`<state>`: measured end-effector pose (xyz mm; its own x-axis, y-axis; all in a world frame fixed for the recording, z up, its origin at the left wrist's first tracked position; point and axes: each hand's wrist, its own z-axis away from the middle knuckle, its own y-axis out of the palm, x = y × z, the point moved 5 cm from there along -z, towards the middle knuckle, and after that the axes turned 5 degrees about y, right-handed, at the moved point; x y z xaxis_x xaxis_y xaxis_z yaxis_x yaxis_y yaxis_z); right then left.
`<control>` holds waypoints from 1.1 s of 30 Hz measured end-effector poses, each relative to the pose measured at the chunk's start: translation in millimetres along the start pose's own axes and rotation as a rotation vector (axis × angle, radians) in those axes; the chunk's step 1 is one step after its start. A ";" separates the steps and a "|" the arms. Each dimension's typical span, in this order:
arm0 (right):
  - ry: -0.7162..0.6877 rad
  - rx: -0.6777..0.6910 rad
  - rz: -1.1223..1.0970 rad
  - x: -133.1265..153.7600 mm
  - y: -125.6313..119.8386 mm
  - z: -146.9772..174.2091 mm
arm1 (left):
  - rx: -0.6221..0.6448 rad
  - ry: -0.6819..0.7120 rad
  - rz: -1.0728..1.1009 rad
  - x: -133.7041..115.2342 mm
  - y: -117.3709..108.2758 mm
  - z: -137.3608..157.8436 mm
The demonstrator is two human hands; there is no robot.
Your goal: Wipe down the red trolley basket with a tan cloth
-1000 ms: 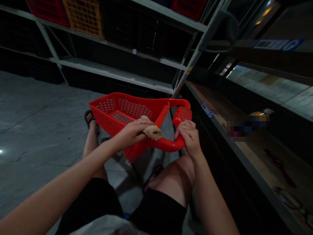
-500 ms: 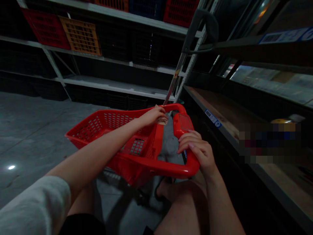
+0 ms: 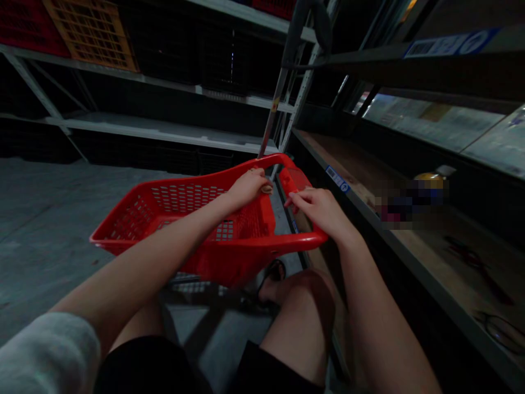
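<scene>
A red plastic shopping cart point(image 3: 241, 257) with slotted basket walls stands in front of my knees. My left hand point(image 3: 248, 189) reaches across the basket to its handle-side rim, fingers closed on a small crumpled brownish cloth point(image 3: 266, 189); whether it is fabric or paper is hard to tell. Over the far end of that rim, the cloth partly hides under my fingers. My right hand point(image 3: 315, 208) lies over the side bar of the cart's red handle point(image 3: 305, 241), beside the raised handle panel point(image 3: 295, 179). Its fingers are bent together across the bar.
White metal racks point(image 3: 164, 131) with a yellow crate point(image 3: 92, 33) and dark crates line the back. A metal pole with a grey grip point(image 3: 270, 115) leans there. At right, a wooden shelf point(image 3: 426, 251) bears a blurred-out item, dark tools point(image 3: 471, 260) and labels point(image 3: 338, 179).
The view has shifted, and the racks appear farther left and higher. My right hand has slid up along the handle toward the panel. My left hand keeps the cloth at the rim.
</scene>
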<state>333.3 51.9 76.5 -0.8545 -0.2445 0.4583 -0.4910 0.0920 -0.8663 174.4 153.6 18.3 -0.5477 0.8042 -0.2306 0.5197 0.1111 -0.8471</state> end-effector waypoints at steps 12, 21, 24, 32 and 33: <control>0.002 0.066 0.183 18.5 41.4 -37.4 | -0.066 -0.008 0.113 -150.3 -37.7 114.6; -0.122 0.101 0.493 24.9 53.1 -22.1 | -0.309 -0.376 -0.137 -51.6 -21.5 243.4; -0.222 0.160 0.420 33.2 65.2 -24.3 | -0.291 -0.522 -0.215 -30.1 -38.8 261.6; -0.272 0.414 0.246 20.2 88.0 -26.7 | -0.339 -0.453 -0.130 -117.3 -20.3 173.9; -0.294 0.415 0.223 17.5 87.1 -26.8 | -0.379 -0.333 -0.080 -135.5 -15.1 159.2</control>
<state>271.0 81.5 14.4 -0.8175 -0.5271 0.2321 -0.1450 -0.2016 -0.9687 136.4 -50.0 -13.8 -0.7430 0.5613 -0.3644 0.6348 0.4186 -0.6495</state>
